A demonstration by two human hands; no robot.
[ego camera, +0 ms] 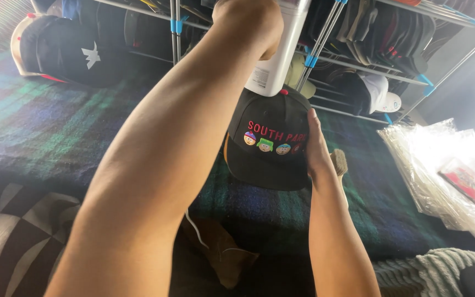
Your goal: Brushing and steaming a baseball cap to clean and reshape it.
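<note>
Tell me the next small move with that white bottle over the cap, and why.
Probably tip the white bottle a little further onto the black cap: the left hand holds it right above the crown, while the right hand steadies the cap's side.

Setting: a room in a home, apparently a bedroom or storage corner. Evidence: a dark green-and-blue plaid blanket (39, 126) spread as on a bed; a black-and-white geometric cover (6, 231) and a pale knitted throw (441, 264) at its edges; a light metal-tube rack (325, 55) with blue joints, its tiers packed with rows of caps (391, 33). Further: black caps (67, 49) stacked loose on the blanket, and clear plastic bags (441, 170) heaped at right.
</note>
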